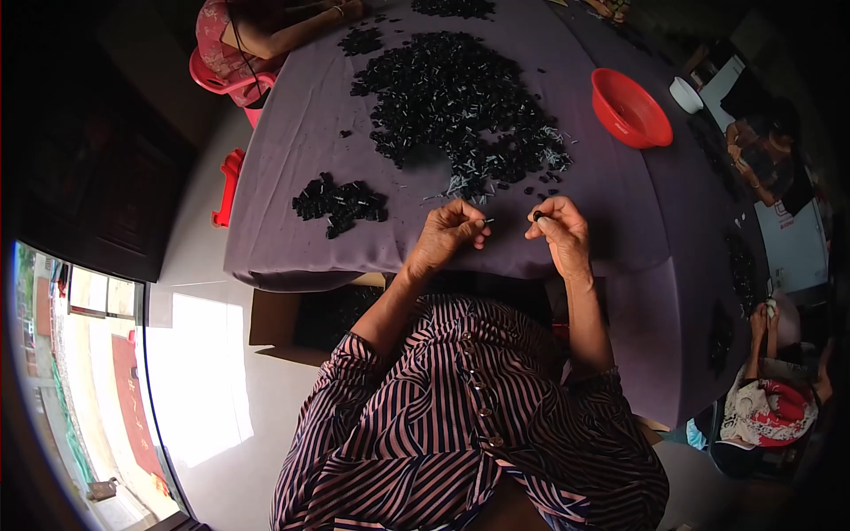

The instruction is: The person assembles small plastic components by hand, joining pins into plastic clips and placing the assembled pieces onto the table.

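Observation:
My left hand [449,234] pinches a thin small pin-like piece between thumb and fingers, its tip pointing right. My right hand [558,232] holds a small black part [537,215] at its fingertips, a short gap from the left hand. Both hands hover over the near edge of a table covered in purple cloth [292,239]. A large heap of small black parts [456,97] mixed with pale thin pieces [460,184] lies just beyond my hands. A smaller pile of black parts [341,202] sits to the left of my left hand.
A red plastic bowl [630,108] stands at the far right of the table. Another person [266,31] sits at the far left corner on a red stool; others sit at the right [770,159] and lower right [770,389]. A cardboard box [292,323] is under the table.

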